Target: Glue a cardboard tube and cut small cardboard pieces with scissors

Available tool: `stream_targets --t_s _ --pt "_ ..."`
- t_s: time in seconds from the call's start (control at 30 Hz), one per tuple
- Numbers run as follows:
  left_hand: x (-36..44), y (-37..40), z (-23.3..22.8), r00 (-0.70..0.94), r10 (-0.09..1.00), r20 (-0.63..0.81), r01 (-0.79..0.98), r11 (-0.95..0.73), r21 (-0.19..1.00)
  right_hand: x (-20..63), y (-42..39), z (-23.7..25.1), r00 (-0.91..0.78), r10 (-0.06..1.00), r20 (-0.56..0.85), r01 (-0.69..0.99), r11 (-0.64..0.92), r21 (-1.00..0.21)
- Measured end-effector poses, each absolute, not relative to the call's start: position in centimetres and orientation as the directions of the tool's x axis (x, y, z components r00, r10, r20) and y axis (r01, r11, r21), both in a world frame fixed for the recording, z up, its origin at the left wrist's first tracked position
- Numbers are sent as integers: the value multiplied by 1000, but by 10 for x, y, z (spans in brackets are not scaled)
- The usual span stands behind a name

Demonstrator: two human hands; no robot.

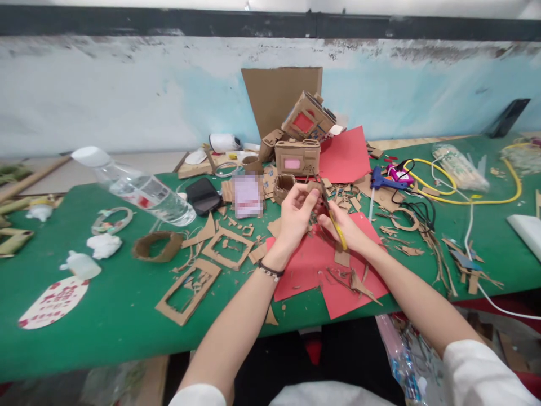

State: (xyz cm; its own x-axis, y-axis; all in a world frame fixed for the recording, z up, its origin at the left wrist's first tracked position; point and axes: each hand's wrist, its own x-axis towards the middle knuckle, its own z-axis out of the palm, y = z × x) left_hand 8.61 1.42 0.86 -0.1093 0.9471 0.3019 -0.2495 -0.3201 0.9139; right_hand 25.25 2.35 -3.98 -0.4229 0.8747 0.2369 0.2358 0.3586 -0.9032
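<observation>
My left hand (pixel 296 217) pinches a small piece of brown cardboard (pixel 313 197) above the red paper sheets (pixel 313 265) on the green table (pixel 84 338). My right hand (pixel 344 228) grips a yellow-handled cutter (pixel 337 226) whose blade end points up at that cardboard piece. Both hands meet over the table's middle, just in front of a cardboard camera model (pixel 297 158) with a pink window. Cardboard frames (pixel 228 248) and scraps lie to the left of my left wrist.
A clear water bottle (pixel 139 192) lies tilted at left, near a black pouch (pixel 203 195). A blue glue gun (pixel 386 181), yellow cable (pixel 477 198) and white cord (pixel 469 237) are at right. Cardboard models and a red sheet (pixel 344 155) stand by the wall.
</observation>
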Motion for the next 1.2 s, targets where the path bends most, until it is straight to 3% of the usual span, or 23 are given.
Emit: stream_targets --t_s 0.23,0.8,1.2 --pt "87 15 5 -101 936 336 -195 -350 916 251 24 -45 -396 884 249 263 370 -891" --pt "89 15 4 -115 928 355 -213 -372 903 249 19 -28 -218 935 280 566 355 -744" --pt "71 14 16 36 900 435 -86 -431 898 260 20 -15 -250 942 224 665 335 -667"
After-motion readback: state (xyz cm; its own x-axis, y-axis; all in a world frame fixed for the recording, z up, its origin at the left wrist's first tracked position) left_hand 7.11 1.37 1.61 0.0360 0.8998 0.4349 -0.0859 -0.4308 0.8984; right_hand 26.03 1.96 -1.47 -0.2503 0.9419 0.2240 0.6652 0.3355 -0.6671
